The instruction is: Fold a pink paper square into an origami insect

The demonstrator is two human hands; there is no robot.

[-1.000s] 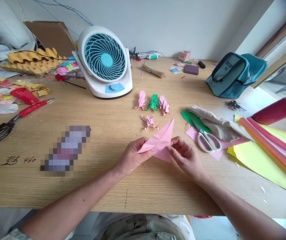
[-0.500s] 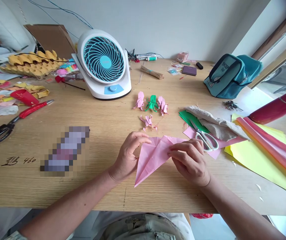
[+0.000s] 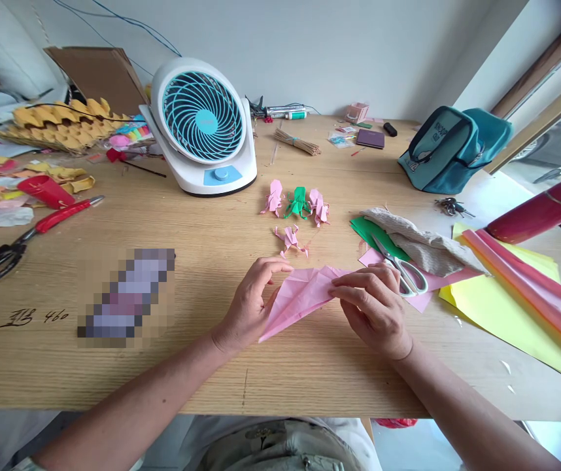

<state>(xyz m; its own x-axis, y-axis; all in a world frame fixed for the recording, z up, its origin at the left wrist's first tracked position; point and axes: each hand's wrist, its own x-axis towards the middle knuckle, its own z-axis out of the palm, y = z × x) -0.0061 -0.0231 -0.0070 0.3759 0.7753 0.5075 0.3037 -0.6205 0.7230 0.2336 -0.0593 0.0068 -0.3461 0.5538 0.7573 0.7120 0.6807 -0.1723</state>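
Observation:
Between my two hands is a folded sheet of pink paper [image 3: 300,297], creased and narrowing to a point at its lower left. My left hand [image 3: 251,297] grips its left side, thumb behind and fingers along the top edge. On the right, my right hand [image 3: 373,304] pinches the other side between thumb and fingers. Just beyond the sheet lies a small pink origami figure [image 3: 290,240]. Behind that one stand a green origami figure [image 3: 299,202] and two pink ones, one on each side of it.
White-handled scissors [image 3: 403,271] lie by my right hand, near a crumpled cloth [image 3: 422,242] and yellow paper [image 3: 496,314]. A red bottle [image 3: 540,212] lies at far right. A fan [image 3: 202,124] stands at back left, with red-handled pliers [image 3: 65,216] in front. A teal bag [image 3: 452,150] sits back right.
The pink paper has tilted in my hands; its lower point has risen and shifted slightly left. Both hands keep their hold in nearly the same place.

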